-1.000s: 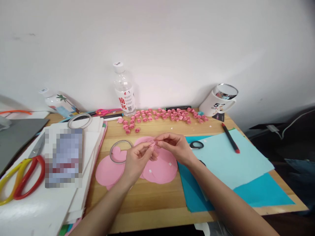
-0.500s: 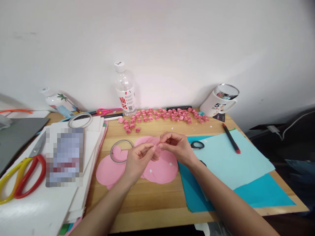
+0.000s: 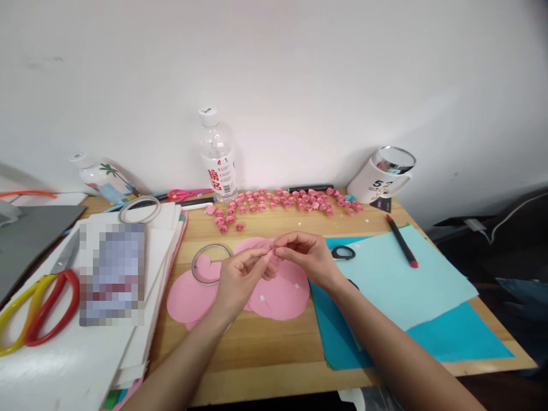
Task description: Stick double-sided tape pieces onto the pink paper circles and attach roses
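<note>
My left hand (image 3: 240, 279) and my right hand (image 3: 306, 257) meet above the pink paper circles (image 3: 278, 291) on the wooden desk (image 3: 265, 354). Both pinch a small pink paper strip (image 3: 270, 251) between thumb and fingertips. A tape ring (image 3: 209, 262) lies on the pink paper just left of my left hand. Several small rolled pink paper roses (image 3: 291, 201) lie in a row near the wall behind my hands.
Blue paper sheets (image 3: 406, 285) with black scissors (image 3: 342, 252) and a red-tipped pen (image 3: 402, 242) lie right. A water bottle (image 3: 217, 157) and mug (image 3: 381, 174) stand by the wall. White sheets (image 3: 85, 342), red-yellow scissors (image 3: 38, 308) and another tape ring (image 3: 139, 210) lie left.
Only small finger movements: my right hand's fingertips shifted slightly while working the pink strip; both hands stay in the same spot.
</note>
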Available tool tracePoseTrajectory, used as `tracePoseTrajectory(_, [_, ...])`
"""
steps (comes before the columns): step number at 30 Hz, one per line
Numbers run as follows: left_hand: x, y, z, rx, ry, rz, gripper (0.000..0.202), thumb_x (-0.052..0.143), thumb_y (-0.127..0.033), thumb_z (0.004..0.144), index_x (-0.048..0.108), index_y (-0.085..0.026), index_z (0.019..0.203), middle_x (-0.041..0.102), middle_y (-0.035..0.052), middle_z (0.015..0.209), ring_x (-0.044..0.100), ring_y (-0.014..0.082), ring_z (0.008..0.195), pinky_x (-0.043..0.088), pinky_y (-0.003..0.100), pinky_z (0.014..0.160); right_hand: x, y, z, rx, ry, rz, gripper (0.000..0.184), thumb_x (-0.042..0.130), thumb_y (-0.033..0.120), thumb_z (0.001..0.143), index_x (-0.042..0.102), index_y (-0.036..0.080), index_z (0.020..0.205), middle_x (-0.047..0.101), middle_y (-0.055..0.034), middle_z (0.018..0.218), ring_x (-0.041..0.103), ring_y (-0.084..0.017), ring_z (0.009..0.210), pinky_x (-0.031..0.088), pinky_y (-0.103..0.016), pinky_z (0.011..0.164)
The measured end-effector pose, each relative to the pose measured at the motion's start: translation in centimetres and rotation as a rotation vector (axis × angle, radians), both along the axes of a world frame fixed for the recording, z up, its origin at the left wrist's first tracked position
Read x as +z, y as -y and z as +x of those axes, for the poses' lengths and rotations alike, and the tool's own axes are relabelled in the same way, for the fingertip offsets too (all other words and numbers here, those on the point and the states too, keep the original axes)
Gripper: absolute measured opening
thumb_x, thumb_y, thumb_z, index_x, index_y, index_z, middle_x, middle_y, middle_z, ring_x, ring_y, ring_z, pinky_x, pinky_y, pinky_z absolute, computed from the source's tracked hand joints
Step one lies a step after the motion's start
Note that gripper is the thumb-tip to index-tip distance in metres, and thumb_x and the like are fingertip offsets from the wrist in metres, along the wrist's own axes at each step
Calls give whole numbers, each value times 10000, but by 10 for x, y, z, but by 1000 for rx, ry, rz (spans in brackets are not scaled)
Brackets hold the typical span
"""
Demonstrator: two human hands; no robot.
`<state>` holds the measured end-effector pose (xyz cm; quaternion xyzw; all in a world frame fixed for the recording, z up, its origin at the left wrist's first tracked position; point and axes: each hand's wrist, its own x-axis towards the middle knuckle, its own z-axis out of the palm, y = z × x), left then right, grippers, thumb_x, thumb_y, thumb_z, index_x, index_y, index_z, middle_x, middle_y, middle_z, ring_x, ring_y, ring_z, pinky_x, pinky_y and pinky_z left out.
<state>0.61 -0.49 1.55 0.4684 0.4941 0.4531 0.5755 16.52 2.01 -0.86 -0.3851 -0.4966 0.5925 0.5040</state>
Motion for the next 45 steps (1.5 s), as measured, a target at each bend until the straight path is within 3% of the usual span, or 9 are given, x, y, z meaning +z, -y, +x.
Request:
tracePoseTrajectory(6, [-3,0,-1,-76,4,4,168,626,-263,757,688,-140,852,698,39,618,651,158,567,553,289,591,-1,-1,0,-14,-1,19,199,811,287,581,669,199,688,653,-10,720,590,-137,664,485,-276,617])
tracePoseTrajectory(9, [-3,-1,-1,-92,-18,25,184,601,-292,784,698,-137,779,706,53,653,653,156,575,553,283,598,-1,-1,0,16,-7,41,200,816,287,576,671,196,678,644,-7,704,588,-138,659,484,-277,615])
tracePoseTrajectory(16, [-9,-4,-4,-11,-80,28,179,638,-302,761,723,-148,728,711,50,689,646,153,627,538,258,627,5,1,-2,82,41,100,90,718,274,719,697,210,779,671,-22,775,622,-154,724,515,-314,689])
tracePoseTrajectory(21, [-14,-7,-7,48,-106,21,107,702,-246,686,718,-152,637,688,31,618,609,134,593,501,233,603,4,2,-3,115,66,103,107,725,263,713,689,207,798,679,-16,770,642,-149,709,526,-307,696])
tracePoseTrajectory(28, [-14,-12,-8,-11,98,-137,144,757,-261,624,709,-127,609,690,41,592,616,130,546,519,249,603,3,4,-4,61,153,91,154,751,282,675,675,183,765,686,-22,765,644,-144,689,534,-281,659])
tracePoseTrajectory(34, [-21,-13,-8,-18,304,-243,181,792,-254,581,683,-118,629,690,40,602,621,127,539,515,256,602,1,5,-6,61,173,80,182,743,317,678,668,180,771,690,-32,773,645,-150,677,538,-293,651])
tracePoseTrajectory(40, [-18,-14,-7,40,362,-222,165,783,-223,595,665,-117,642,660,18,587,590,97,563,483,214,606,3,5,-7,143,231,263,201,726,278,705,629,178,850,668,-51,859,641,-153,744,546,-311,704])
tracePoseTrajectory(45, [-16,-15,-8,98,408,-232,177,785,-223,589,686,-108,681,653,21,591,586,109,568,491,241,621,-1,8,-9,37,469,586,97,667,172,743,586,187,797,634,-80,951,630,-173,886,539,-314,766])
